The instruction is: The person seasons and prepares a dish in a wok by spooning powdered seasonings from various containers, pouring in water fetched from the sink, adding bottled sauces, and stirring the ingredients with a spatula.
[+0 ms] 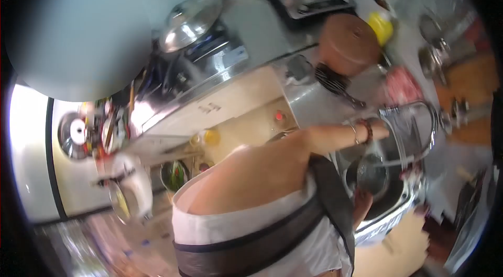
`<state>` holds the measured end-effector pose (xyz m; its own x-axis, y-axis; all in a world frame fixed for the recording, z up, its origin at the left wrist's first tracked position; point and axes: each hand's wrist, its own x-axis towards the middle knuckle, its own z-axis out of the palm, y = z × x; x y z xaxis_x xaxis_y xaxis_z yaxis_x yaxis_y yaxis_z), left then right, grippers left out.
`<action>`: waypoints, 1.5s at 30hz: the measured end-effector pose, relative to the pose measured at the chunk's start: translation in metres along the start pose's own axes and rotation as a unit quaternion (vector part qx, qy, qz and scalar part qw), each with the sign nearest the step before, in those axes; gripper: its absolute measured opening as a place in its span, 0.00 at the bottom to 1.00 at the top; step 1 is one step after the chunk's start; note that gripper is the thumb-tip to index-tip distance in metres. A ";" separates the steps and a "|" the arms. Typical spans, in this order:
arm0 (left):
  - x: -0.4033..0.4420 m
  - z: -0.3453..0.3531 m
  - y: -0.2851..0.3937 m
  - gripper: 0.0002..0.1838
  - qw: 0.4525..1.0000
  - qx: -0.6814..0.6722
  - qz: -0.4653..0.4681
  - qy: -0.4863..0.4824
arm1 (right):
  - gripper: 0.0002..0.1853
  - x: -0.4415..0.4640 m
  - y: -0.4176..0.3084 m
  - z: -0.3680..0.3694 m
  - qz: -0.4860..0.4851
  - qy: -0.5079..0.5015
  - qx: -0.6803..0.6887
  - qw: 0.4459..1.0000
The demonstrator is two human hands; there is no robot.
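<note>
The picture is tilted and blurred. My left hand, below a bracelet and a beaded band, reaches over the sink beside a metal rack or frame. Its fingers are smeared, and whether they hold anything cannot be made out. Lower in the view, my right hand is at the rim of a round, shiny bowl in the sink, its fingers against the edge. My left arm crosses the middle of the view; a dark apron strap hides part of my right arm.
Beyond the sink stand a brown round pot or lid, a black slotted utensil, a yellow item and a pink bundle. A stove with a metal lid is at upper left. A cooker sits at the top.
</note>
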<state>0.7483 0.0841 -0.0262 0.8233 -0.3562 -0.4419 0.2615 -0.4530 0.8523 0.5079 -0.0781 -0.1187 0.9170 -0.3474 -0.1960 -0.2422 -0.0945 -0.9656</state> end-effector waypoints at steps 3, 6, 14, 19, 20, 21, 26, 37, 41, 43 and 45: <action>0.027 0.011 -0.007 0.19 1.000 -0.012 -0.006 -0.003 | 0.16 0.013 0.006 -0.032 0.068 -0.004 -0.097 0.993; 0.035 0.014 -0.008 0.21 0.999 -0.024 -0.030 0.001 | 0.16 0.017 -0.004 -0.048 0.010 -0.043 -0.426 0.903; 0.059 0.033 -0.019 0.21 0.997 -0.069 -0.036 0.009 | 0.14 0.018 0.006 -0.066 0.003 0.000 -0.185 0.983; 0.036 0.021 0.007 0.27 0.995 -0.082 0.003 -0.048 | 0.13 0.043 0.041 -0.098 0.032 0.006 0.047 0.998; 0.044 0.037 0.006 0.26 0.996 -0.088 0.025 -0.022 | 0.08 0.054 0.053 -0.114 0.077 0.011 -0.019 0.997; 0.051 0.046 0.004 0.26 0.994 -0.094 0.047 0.005 | 0.11 0.063 0.059 -0.124 0.121 0.015 -0.086 0.989; 0.000 0.000 -0.047 0.15 0.976 -0.156 0.129 -0.078 | 0.16 0.025 -0.100 -0.074 -0.153 -0.196 -0.554 0.794; -0.329 -0.102 -0.253 0.22 0.982 -0.112 -0.076 0.133 | 0.15 0.000 -0.321 0.140 0.025 -0.337 -0.289 0.896; -0.415 -0.107 -0.298 0.22 0.954 -0.100 -0.073 0.273 | 0.13 -0.035 -0.369 0.279 -0.079 -0.418 -0.287 0.858; -0.463 -0.119 -0.313 0.22 0.931 -0.151 -0.105 0.316 | 0.12 -0.054 -0.387 0.352 -0.092 -0.474 -0.236 0.844; -0.502 -0.120 -0.351 0.21 0.921 -0.131 -0.114 0.349 | 0.09 -0.077 -0.406 0.422 -0.106 -0.497 -0.235 0.828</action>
<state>0.3035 0.5196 -0.0700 0.8319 0.3765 -0.4077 0.5043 -0.2058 0.8387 0.6691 0.3806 0.2161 0.7055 0.6424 -0.2993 0.0761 -0.4886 -0.8692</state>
